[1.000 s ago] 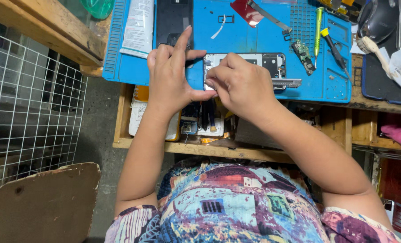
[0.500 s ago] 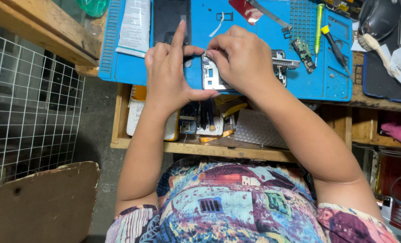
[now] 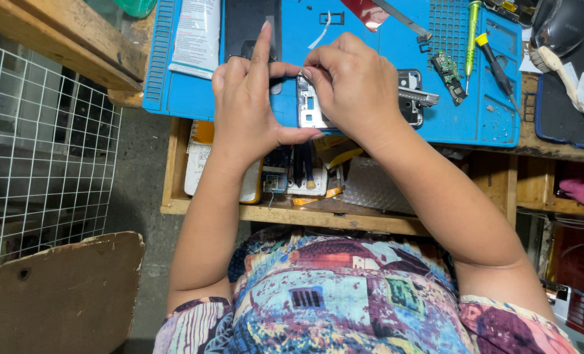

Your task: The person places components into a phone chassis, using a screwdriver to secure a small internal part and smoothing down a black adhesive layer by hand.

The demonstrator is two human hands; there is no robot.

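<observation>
Left hand: the left hand (image 3: 249, 108) sits in the upper middle of the frame, index finger stretched straight up toward the top edge, thumb and the other fingers closed against the left end of the phone frame (image 3: 315, 105).
Right hand: the right hand (image 3: 351, 82) lies just right of the left one, its fingers curled down over the top of the phone frame and pinched together at the frame's upper left corner (whether something small is caught between the fingertips is too fine to tell).
Phone frame: a silvery, opened phone body lying crosswise on the blue work mat (image 3: 370, 39), upper centre of the frame, mostly covered by both hands; its right end (image 3: 411, 97) shows past the right wrist.
On the mat: a small green circuit board (image 3: 448, 71) right of the hands, a green-handled screwdriver (image 3: 471, 33) and a yellow-tipped one (image 3: 495, 65) further right, a dark phone panel (image 3: 243, 26) above the left hand.
Below the mat: an open wooden drawer (image 3: 174, 164) holding loose parts and flex cables, middle of the frame.
Left edge: a white wire grid (image 3: 36, 151).
</observation>
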